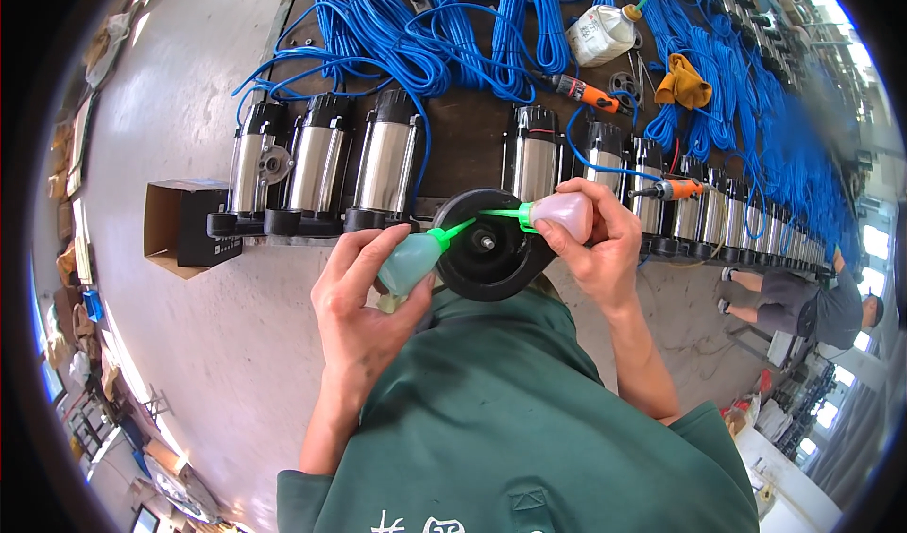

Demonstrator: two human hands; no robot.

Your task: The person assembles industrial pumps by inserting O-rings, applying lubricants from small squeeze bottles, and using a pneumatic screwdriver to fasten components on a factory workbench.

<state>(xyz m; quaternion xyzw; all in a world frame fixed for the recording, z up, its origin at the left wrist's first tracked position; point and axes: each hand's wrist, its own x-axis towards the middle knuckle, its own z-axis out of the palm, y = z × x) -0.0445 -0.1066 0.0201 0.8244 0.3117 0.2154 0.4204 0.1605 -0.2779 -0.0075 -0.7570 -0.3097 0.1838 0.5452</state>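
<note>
My left hand (364, 297) is closed round a squeeze bottle (408, 266) of bluish-green liquid with a green nozzle. In my right hand (605, 249) is a second squeeze bottle (567, 214), pinkish, also with a green nozzle. Both nozzles point into the recess of a round black pump part (487, 283), which has a metal shaft end at its centre. Whether the tips touch it I cannot tell. What supports the black part is hidden. Just beyond it stands a steel pump body (534, 160) with a black top.
More steel pump bodies (385, 164) line the bench edge on both sides. Blue cable coils (453, 32) cover the back. Two orange power tools (586, 92), a white bottle (602, 37) and a yellow-brown cloth (682, 83) lie there. A cardboard box (175, 226) is at left; another person (803, 304) works at far right.
</note>
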